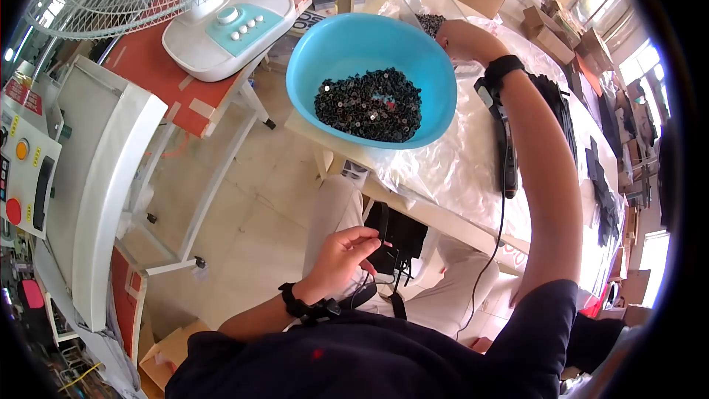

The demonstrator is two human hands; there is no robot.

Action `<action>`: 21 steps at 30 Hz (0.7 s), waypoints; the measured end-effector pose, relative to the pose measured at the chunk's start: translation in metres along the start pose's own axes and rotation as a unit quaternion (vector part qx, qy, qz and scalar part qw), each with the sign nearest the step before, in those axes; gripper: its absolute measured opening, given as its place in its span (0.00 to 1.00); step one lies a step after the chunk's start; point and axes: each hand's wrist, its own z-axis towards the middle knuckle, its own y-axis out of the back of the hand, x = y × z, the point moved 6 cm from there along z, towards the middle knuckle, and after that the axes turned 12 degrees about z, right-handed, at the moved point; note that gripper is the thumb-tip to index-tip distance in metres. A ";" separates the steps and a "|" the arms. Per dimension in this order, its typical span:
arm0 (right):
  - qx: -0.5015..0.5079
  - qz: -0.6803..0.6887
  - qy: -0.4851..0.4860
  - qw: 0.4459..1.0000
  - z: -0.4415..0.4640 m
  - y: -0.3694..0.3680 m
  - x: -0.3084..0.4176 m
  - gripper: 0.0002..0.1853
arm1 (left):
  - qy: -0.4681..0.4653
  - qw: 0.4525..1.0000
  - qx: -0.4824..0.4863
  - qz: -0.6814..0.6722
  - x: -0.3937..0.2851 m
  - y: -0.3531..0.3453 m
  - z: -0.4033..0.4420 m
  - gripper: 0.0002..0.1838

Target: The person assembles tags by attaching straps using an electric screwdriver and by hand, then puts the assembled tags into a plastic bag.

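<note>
My left hand (340, 257) is over my lap, with thumb and fingers pinched on a thin black strap (383, 223). Below it, black straps and cords lie across a black piece of material (405, 238) on my legs. My right hand (471, 41) reaches past the far right rim of a blue basin (297, 77), beside a small heap of dark parts (431, 24). Its fingertips are hidden, so I cannot see whether they grip anything. Many small black parts (369, 107), with a few pale and red bits, lie in the basin.
A black and orange handheld tool (507, 166) with a cable lies on the plastic-covered table (458, 170), near black strips (555, 107). To the left, a white fan (221, 29) stands on a red-topped table (148, 63). A machine with buttons (26, 155) is at far left.
</note>
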 end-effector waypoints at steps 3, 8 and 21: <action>-0.004 0.069 -0.023 0.997 0.001 -0.003 -0.014 0.10 | 0.001 1.000 -0.002 0.008 0.007 0.006 0.001 0.14; 0.004 0.035 -0.024 0.999 0.000 -0.011 -0.021 0.13 | -0.020 1.000 -0.019 0.013 -0.001 0.010 -0.001 0.13; -0.103 0.279 -0.096 0.950 -0.021 0.019 -0.022 0.09 | -0.019 0.999 -0.039 0.013 -0.010 0.012 -0.006 0.13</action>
